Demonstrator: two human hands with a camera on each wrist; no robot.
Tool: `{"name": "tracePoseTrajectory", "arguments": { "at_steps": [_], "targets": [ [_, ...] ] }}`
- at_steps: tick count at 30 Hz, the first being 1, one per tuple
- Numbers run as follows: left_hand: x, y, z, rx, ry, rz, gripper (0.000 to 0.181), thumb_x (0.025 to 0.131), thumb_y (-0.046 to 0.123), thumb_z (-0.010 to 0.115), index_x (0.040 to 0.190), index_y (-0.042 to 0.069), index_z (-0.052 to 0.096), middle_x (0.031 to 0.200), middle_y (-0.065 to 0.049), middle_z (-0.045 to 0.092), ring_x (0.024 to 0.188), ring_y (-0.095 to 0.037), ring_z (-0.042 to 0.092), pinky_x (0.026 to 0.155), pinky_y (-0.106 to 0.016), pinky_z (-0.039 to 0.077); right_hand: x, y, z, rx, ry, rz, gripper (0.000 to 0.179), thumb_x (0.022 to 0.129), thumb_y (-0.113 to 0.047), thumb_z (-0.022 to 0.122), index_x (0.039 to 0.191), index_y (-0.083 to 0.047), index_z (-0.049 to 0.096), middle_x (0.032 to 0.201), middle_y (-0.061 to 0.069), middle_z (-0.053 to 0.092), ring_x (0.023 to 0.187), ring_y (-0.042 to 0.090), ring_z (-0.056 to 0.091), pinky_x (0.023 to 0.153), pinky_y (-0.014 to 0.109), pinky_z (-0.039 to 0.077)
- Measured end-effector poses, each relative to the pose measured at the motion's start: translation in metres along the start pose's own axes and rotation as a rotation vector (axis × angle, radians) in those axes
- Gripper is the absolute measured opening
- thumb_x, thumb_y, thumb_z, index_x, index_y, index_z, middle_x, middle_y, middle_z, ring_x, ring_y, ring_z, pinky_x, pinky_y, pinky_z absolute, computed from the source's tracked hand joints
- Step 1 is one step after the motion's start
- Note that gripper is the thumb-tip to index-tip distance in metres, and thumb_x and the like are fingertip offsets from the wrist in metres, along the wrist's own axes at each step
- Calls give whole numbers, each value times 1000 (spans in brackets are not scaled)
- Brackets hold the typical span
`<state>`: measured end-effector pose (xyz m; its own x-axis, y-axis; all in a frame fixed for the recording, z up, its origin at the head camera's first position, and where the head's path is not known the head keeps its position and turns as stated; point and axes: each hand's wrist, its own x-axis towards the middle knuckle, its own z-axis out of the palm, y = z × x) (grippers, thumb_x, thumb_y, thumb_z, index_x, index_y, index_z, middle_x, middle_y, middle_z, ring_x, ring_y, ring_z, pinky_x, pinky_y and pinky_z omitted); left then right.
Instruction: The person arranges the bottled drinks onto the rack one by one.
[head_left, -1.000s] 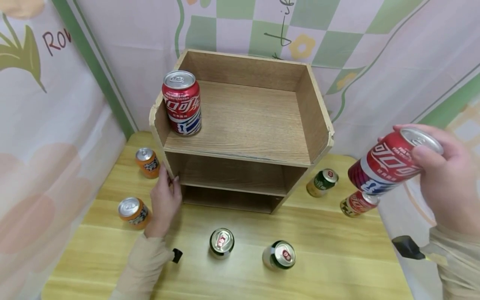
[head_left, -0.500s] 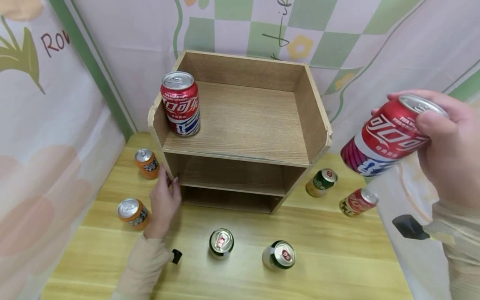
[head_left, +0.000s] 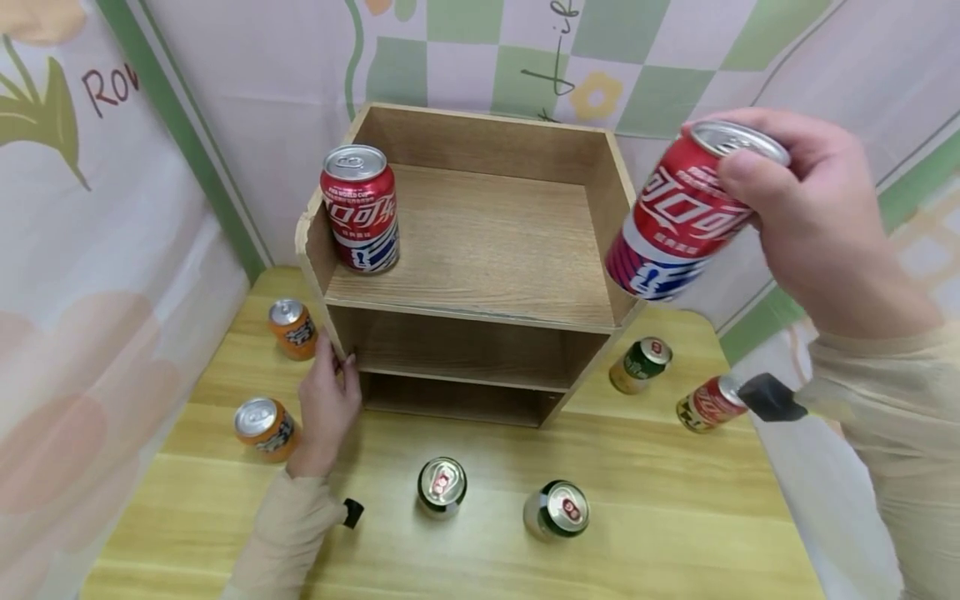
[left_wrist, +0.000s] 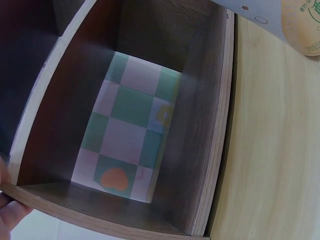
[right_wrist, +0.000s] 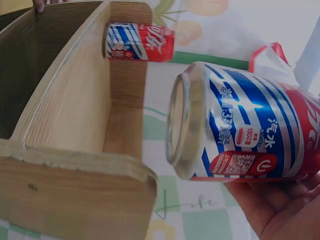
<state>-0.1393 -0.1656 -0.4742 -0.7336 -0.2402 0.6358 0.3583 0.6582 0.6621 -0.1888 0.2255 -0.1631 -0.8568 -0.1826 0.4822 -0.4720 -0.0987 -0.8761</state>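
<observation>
My right hand [head_left: 821,208] grips a red cola can [head_left: 678,221] near its top, thumb by the rim. The can is tilted and held in the air at the right side of a small wooden shelf [head_left: 495,242]. In the right wrist view its silver base faces the shelf, apart from the wood. Another red cola can [head_left: 362,212] stands upright at the left of the top tier. My left hand [head_left: 330,408] holds the front edge of the left side panel, with fingertips [left_wrist: 12,215] showing around the wood in the left wrist view.
Two orange cans [head_left: 294,329] stand left of the shelf. In front are two green-and-silver cans [head_left: 442,487]. On the right stand a green-and-gold can [head_left: 641,367] and a smaller red can [head_left: 708,406], partly covered by a black wrist strap. A patterned cloth hangs behind the wooden table [head_left: 637,542].
My right hand has raised the cola can and brought it left, from beyond the table's right side to the shelf's right panel. The left hand stays on the shelf.
</observation>
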Motion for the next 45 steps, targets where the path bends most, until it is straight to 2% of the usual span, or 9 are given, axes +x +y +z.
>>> {"name": "tracePoseTrajectory", "arguments": {
  "at_steps": [6,9,16,19,23,26,31,36,45],
  "targets": [
    [0,2,0,2,-8,-4,46,93,-12,58,137,-6,46,118,-34,65,103,-51,68,85,-56,61,14,-2,26,-153,-59,65,29,90,-6,69,118,1,72,105,15,69,86,22,62,71,22,58],
    [-2,3,1,9,-7,-4,46,93,-12,59,136,-6,46,118,-34,65,103,-51,68,84,-56,61,19,-5,37,-191,-81,86,27,92,-8,68,118,-3,72,105,13,68,87,22,61,74,20,57],
    [-2,4,2,9,11,19,48,91,-14,59,136,-6,47,116,-35,66,99,-52,68,81,-57,61,31,-1,51,-218,-184,93,27,95,-13,68,121,-5,71,109,14,67,92,24,62,78,22,57],
    [-2,5,1,-1,10,11,49,90,-16,59,137,-6,46,116,-35,66,100,-52,68,82,-58,61,40,7,58,-266,-256,95,28,96,-14,68,123,-6,68,110,13,67,96,24,63,80,25,56],
    [-2,5,0,3,1,-6,49,90,-15,59,137,-5,47,117,-34,65,102,-52,67,84,-58,61,50,17,68,-384,-350,124,31,98,-15,66,128,-7,64,115,11,65,103,24,62,86,26,55],
    [-2,5,1,7,-2,-8,48,91,-15,59,136,-5,47,118,-34,65,102,-52,68,83,-57,61,55,23,76,-421,-426,154,34,100,-14,64,132,-5,61,119,11,63,107,25,62,92,28,55],
    [-2,6,-1,27,20,6,45,91,-14,59,134,-6,48,113,-34,67,95,-51,70,79,-57,62,61,29,87,-410,-534,164,35,103,-13,58,136,-1,54,121,17,61,111,27,61,96,31,53],
    [-1,5,-2,38,29,8,44,91,-13,59,133,-6,48,113,-34,67,94,-50,70,78,-58,62,65,37,97,-421,-550,187,33,105,-13,55,136,-1,51,123,18,61,113,27,60,101,37,51],
    [-1,5,-2,34,12,-1,43,91,-12,59,132,-6,48,115,-34,67,97,-51,69,80,-58,61,65,50,112,-525,-560,230,42,106,-24,56,140,-4,44,132,14,56,121,23,56,108,41,47]
  ]
}}
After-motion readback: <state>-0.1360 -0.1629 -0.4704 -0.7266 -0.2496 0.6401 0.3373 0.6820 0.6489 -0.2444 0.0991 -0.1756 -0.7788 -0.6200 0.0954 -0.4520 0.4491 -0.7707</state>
